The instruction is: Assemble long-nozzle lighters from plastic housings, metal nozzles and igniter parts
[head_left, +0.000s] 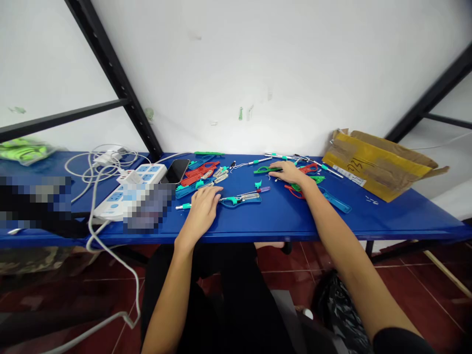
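Note:
My left hand [204,205] is closed over a thin metal tube [183,206] with a teal fitting, which pokes out on its left side; the fingertips are partly hidden. Just right of it lies a blue see-through casing half [241,200], like that of a long-necked lighter, with metal and teal parts in it. A screwdriver with a purple handle [263,190] lies along this casing. My right hand [289,172] pinches the end of a green plastic casing half [266,170]. Beneath that hand and wrist are red casings [309,168] and another green casing [317,182].
Left are a white power strip [125,194] with cables, a phone [177,171] and a pile of red casings [202,172] and blue casings. At right stand an open cardboard box [379,164] and a loose blue casing [337,201]. Metal tubes [282,156] lie near the wall.

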### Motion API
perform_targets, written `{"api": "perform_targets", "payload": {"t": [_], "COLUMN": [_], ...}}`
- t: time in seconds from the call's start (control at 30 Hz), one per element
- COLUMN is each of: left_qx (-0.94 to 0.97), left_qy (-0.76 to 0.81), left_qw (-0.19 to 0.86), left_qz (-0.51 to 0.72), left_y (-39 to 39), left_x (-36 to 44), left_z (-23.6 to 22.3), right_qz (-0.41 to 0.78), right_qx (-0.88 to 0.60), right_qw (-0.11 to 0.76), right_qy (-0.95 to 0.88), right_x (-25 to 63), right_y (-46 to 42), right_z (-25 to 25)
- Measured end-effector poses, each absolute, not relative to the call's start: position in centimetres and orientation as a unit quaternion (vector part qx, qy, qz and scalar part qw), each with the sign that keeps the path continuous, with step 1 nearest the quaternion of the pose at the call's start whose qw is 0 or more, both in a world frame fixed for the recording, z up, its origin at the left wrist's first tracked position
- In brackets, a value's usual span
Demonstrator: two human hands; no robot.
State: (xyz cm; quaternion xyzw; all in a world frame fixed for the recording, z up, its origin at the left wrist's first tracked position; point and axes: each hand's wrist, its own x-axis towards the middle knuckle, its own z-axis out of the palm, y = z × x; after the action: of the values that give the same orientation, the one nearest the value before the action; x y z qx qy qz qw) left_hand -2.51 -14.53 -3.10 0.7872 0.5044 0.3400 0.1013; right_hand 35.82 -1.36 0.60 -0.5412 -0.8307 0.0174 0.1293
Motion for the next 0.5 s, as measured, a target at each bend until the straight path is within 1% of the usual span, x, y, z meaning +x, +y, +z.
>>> {"api": "perform_targets", "payload": {"t": [0.27,0.5], "left_qx": [0.792,0.8], "left_qy": [0.494,0.485], "left_qw": [0.128,0.143], "left_qz": [0.336,0.323], "left_y": [-14.6,-14.8], "left_x": [-2.7,-2.7], "left_z": [-3.1,-2.8], "right_qz": [-0.002,0.004], "right_qx": [-0.526,-0.516], "right_qw": [0.117,0.129], "right_qy": [-0.842,-0.847], "right_x": [33.1,33.8], "right_y": [-1.1,-0.5], "right_z": [0.7,-0.3]}}
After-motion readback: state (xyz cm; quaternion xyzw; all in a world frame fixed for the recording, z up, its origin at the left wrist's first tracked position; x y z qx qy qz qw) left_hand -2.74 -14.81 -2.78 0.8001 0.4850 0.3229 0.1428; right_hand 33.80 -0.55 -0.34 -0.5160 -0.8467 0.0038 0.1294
